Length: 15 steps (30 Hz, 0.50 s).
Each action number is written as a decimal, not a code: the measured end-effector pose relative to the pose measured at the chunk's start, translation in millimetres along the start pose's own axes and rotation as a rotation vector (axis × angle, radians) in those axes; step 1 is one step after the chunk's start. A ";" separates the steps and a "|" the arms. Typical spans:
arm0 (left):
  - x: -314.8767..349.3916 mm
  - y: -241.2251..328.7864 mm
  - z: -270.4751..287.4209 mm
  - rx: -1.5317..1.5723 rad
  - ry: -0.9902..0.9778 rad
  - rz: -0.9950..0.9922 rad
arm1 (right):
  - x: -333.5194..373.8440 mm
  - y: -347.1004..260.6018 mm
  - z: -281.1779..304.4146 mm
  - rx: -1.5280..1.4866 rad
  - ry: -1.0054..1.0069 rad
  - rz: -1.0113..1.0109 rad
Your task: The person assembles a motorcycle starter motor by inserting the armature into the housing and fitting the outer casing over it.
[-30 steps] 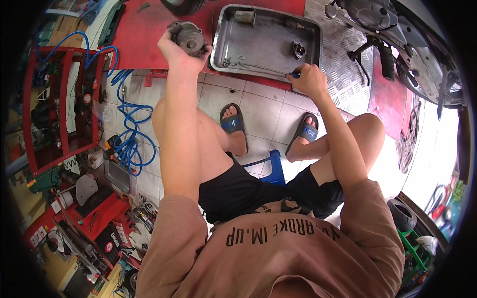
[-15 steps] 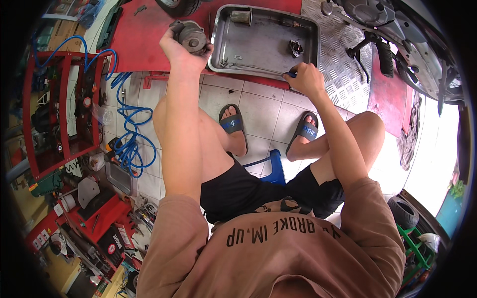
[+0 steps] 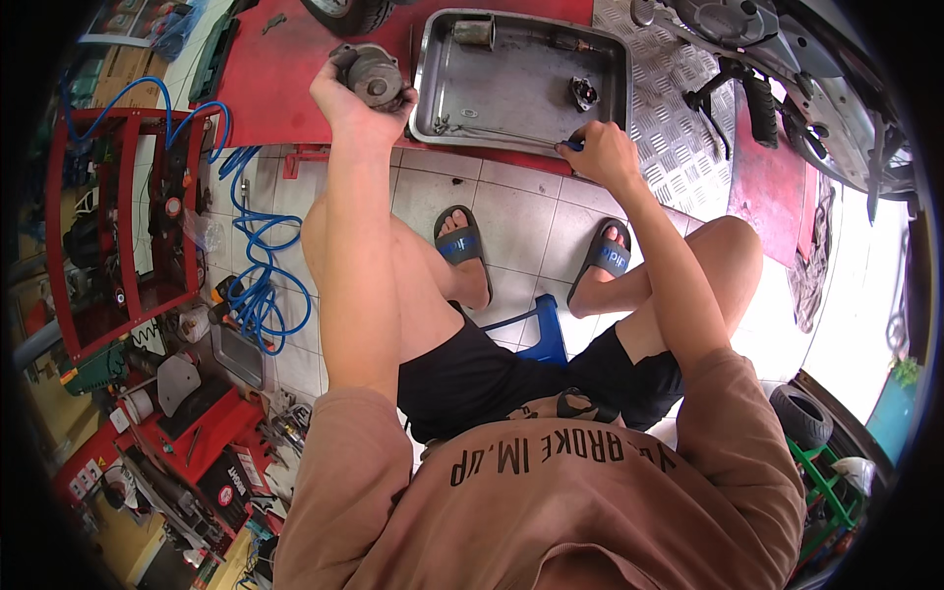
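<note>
My left hand (image 3: 362, 116) is closed around a worn grey round metal part (image 3: 376, 81), raised over the red bench beside the tray's left end. Its flat round end shows, with a small boss in the middle. At the near right corner of the metal tray (image 3: 421, 98), my right hand (image 3: 602, 157) grips the blue handle of a long thin screwdriver (image 3: 511, 139). The shaft runs left along the tray's near edge toward several small screws (image 3: 444, 127). A hollow metal cylinder (image 3: 476, 34), a small dark component (image 3: 583, 93) and a slim part (image 3: 570, 43) lie in the tray.
The tray rests on a red bench (image 3: 265, 88) next to a checkered metal plate (image 3: 661, 108). A motorcycle (image 3: 757, 39) stands at the right, a wheel (image 3: 354, 14) at the back. Coiled blue hose (image 3: 261, 246) and a red rack (image 3: 128, 216) are on the left.
My left hand and the metal part have shifted slightly left and tipped a little. My right hand stays nearly in place on the screwdriver.
</note>
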<state>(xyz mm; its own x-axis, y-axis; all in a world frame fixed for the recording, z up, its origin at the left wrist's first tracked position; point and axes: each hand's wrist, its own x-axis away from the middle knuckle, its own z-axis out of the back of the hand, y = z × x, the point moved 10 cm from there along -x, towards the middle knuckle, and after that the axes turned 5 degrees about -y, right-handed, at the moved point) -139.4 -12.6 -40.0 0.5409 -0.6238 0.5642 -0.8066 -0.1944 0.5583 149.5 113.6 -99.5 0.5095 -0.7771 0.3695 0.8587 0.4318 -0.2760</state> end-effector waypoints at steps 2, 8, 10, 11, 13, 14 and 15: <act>-0.3 0.4 0.0 -0.007 -0.003 -0.003 | -0.5 0.7 -0.9 -0.002 -0.004 -0.003; 0.1 1.5 -0.1 -0.032 0.000 -0.015 | -0.6 0.4 -0.1 0.002 0.000 0.008; 0.2 1.3 0.4 -0.032 0.005 -0.011 | 0.0 0.3 0.7 -0.004 -0.001 0.010; 0.2 1.7 0.4 -0.033 0.004 -0.014 | 0.3 0.7 0.7 -0.004 -0.005 0.006; 0.2 2.6 0.3 -0.035 0.001 -0.020 | 1.1 0.5 1.7 -0.003 -0.005 0.007; 0.2 2.4 0.1 -0.031 -0.003 -0.017 | 1.4 0.4 2.2 -0.005 -0.002 0.008; 0.2 2.1 -0.3 -0.027 -0.008 -0.015 | 1.6 0.2 2.1 0.001 -0.006 0.009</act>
<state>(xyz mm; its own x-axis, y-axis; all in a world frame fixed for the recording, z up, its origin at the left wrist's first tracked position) -140.9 -12.9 -38.5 0.5505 -0.6272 0.5510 -0.7918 -0.1831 0.5827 150.6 113.5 -97.1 0.5177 -0.7705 0.3719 0.8540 0.4394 -0.2785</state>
